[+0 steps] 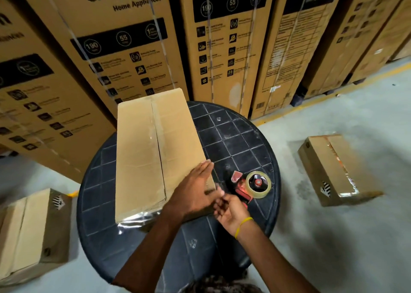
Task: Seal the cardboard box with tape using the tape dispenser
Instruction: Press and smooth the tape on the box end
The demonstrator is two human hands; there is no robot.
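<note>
A long cardboard box [142, 150] lies on a round black table [235, 137], its flaps closed. Clear tape glistens along the centre seam and over the near end. My left hand [195, 190] rests flat on the box's near right corner with fingers spread. A red tape dispenser [241, 191] with a clear tape roll [266, 190] lies on the table just right of the box. My right hand [231, 212], with a yellow band on its wrist, hovers at the dispenser's handle end. Its fingers are loosely curled and blurred, and I see nothing in them.
Tall printed appliance cartons [124, 48] stand in a row right behind the table. One small cardboard box [29, 232] sits on the concrete floor at the left and another small box [333, 170] at the right. A yellow line [333, 92] runs along the floor.
</note>
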